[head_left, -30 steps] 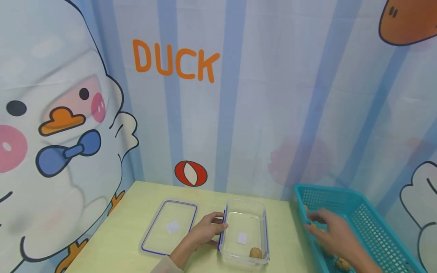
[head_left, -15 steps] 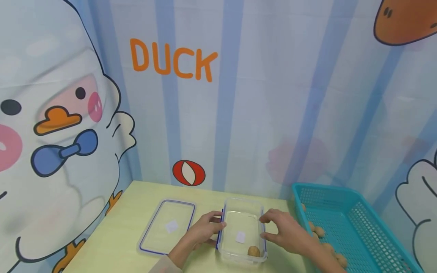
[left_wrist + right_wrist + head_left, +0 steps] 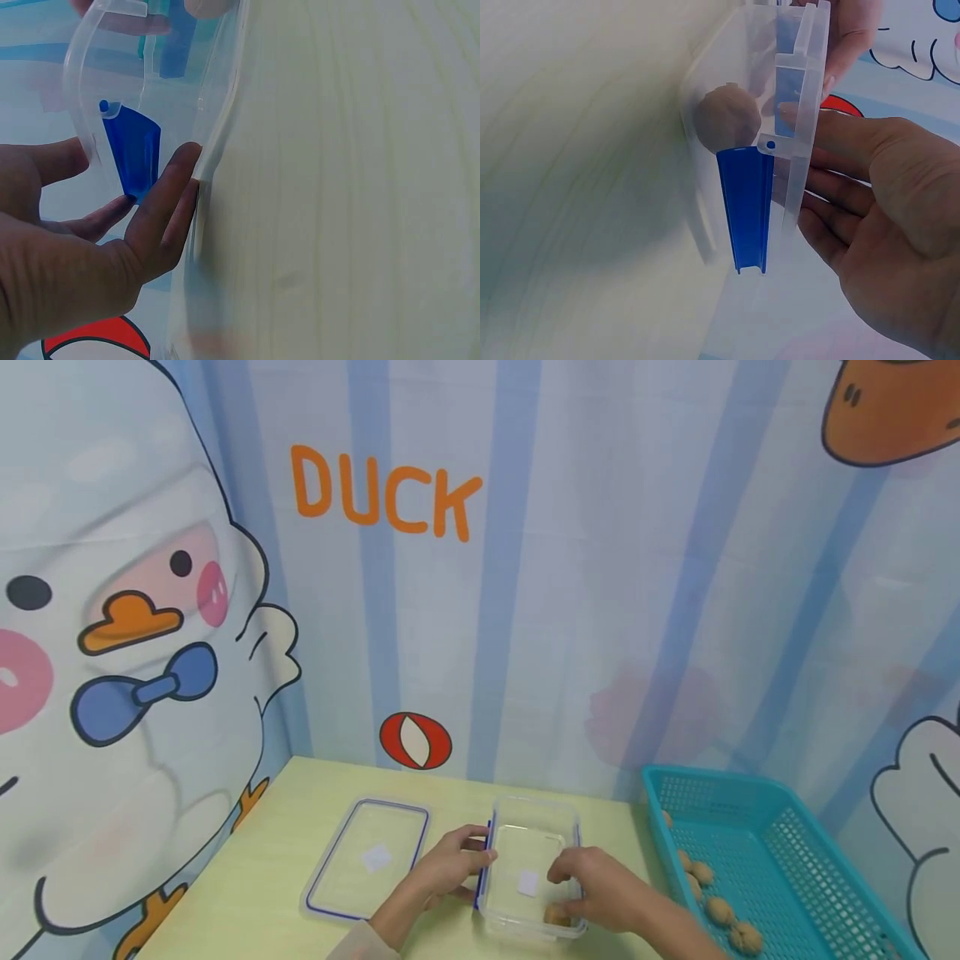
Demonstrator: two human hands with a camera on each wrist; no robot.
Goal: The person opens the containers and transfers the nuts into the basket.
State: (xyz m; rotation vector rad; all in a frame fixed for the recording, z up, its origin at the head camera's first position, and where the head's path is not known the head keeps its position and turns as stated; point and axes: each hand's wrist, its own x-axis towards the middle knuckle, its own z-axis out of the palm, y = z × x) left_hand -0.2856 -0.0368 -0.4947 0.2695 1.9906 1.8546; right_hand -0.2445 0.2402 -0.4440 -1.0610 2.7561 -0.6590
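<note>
On the table, a clear plastic food container [image 3: 525,839] with blue side latches stands uncovered. My left hand [image 3: 453,862] steadies its left wall, thumb at the rim; the left wrist view has its fingers [image 3: 169,187] laid along the wall around a blue latch [image 3: 135,154]. My right hand [image 3: 600,883] reaches over the opposite wall, fingertips inside. One walnut [image 3: 556,914] lies in the container's near right corner, close to the right thumb. Through the wall, the right wrist view shows the walnut [image 3: 727,118] with fingertips [image 3: 789,114] beside it; nothing shows between the fingers.
The container's clear lid [image 3: 397,835], edged with a blue seal, lies flat on the left. To the right, a turquoise basket [image 3: 780,843] holds several walnuts [image 3: 720,912] along its left side. A printed curtain [image 3: 570,568] hangs behind the pale yellow table [image 3: 247,860].
My right hand has come left from the basket to the container's right rim, then dipped inside toward the walnut. The left hand keeps its place at the left wall.
</note>
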